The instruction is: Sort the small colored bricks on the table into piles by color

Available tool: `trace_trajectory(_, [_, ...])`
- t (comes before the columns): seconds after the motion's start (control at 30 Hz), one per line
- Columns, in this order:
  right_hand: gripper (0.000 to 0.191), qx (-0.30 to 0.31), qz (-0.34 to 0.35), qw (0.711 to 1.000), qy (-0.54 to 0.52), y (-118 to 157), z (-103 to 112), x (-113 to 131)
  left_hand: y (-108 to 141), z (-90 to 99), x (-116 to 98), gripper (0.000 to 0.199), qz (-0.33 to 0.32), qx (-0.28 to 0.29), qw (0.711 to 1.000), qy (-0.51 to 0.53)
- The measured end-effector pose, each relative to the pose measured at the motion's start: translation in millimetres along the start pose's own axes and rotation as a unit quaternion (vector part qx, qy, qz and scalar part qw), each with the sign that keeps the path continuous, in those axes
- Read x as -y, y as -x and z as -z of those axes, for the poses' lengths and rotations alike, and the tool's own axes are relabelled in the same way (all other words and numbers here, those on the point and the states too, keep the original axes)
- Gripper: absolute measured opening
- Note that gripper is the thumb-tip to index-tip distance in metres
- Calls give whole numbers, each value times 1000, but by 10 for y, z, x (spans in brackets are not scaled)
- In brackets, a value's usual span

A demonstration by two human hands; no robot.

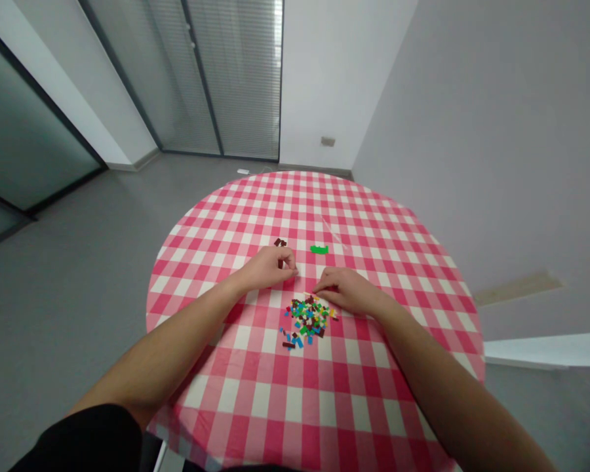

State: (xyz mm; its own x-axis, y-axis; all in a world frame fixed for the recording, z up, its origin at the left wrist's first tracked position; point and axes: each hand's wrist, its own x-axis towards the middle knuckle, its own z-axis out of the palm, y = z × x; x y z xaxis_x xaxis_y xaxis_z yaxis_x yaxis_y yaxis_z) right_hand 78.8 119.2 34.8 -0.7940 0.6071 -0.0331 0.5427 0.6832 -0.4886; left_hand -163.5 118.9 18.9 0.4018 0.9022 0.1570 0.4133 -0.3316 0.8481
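Note:
A heap of small toy building bricks (311, 316) in green, blue, brown, white, yellow and red lies on the checked tablecloth. My left hand (270, 267) hovers over the cloth left of and beyond the heap, thumb and fingertips pinched; whatever they hold is too small to make out. Just past it sits a small group of dark brown bricks (280, 242), partly covered by the hand. My right hand (348, 290) is at the heap's upper right edge, fingers curled and tips together, with their contents hidden. A green brick piece (319, 250) lies beyond, between the hands.
The round table (275, 406) wears a red-and-white checked cloth. Behind it are a glass partition with blinds (240, 78) and a white wall with a socket (328, 141). A grey wall (496, 164) rises at the right.

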Motion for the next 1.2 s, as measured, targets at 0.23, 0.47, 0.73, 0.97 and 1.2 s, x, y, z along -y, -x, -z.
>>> trace_trajectory(0.23, [20, -51, -11, 998, -20, -10, -32, -19, 3, -7, -8, 6, 6, 6, 1000, 15])
trace_trajectory(0.47, [16, -265, -89, 954, -107, -61, -158, -16, -6, -125, -40, 4, 15, 23, 996, 82])
trace_trajectory(0.73, [18, -318, -39, 935, -150, -104, -269, 41, -34, -202, -61, 31, 44, -9, 974, 224])
trace_trajectory(0.97, [19, -344, -5, 931, -118, -112, -291, 55, -44, -214, -71, 31, 58, -11, 968, 243])
trace_trajectory(1.2, [42, -331, 26, 932, -146, -115, -329, 25, -41, -223, -44, 33, 55, -10, 966, 254])
